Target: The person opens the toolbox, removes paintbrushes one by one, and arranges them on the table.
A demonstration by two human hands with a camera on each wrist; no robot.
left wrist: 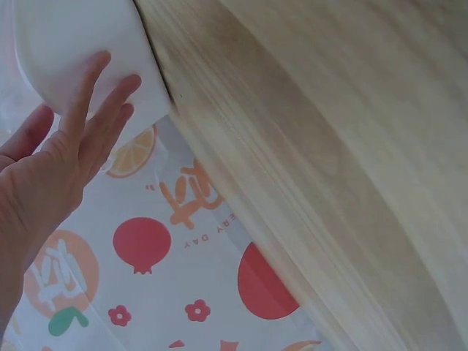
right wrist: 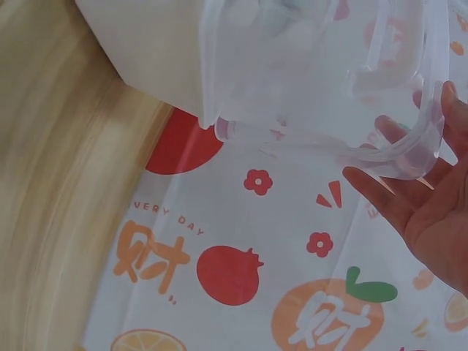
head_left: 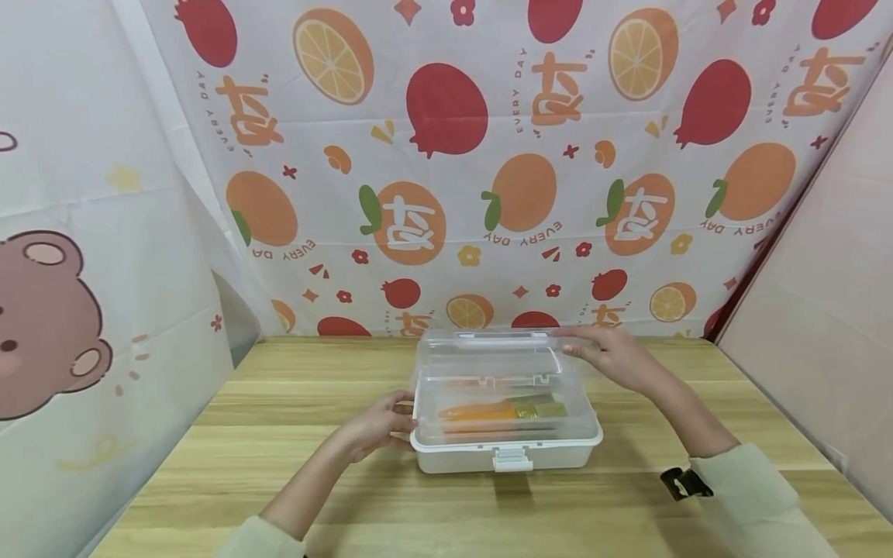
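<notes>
A storage box with a white base point(head_left: 460, 463) and a see-through lid point(head_left: 446, 353) rests on the table, its white latch point(head_left: 512, 459) facing me. Flat brushes with orange handles point(head_left: 481, 412) show through the clear plastic. My left hand point(head_left: 380, 426) is at the box's left side; in the left wrist view its extended fingers point(left wrist: 91, 95) lie against the white wall point(left wrist: 73, 44). My right hand point(head_left: 607, 356) holds the far right corner of the lid; in the right wrist view, the thumb point(right wrist: 448, 99) and fingers are on either side of the clear rim point(right wrist: 409, 157).
The wood-grain table point(head_left: 314, 496) extends around the box. Behind it hangs a white cloth printed with fruit point(head_left: 446, 108). A bear-print cloth point(head_left: 42, 325) hangs at the left, and a pale wall point(head_left: 830, 310) stands at the right.
</notes>
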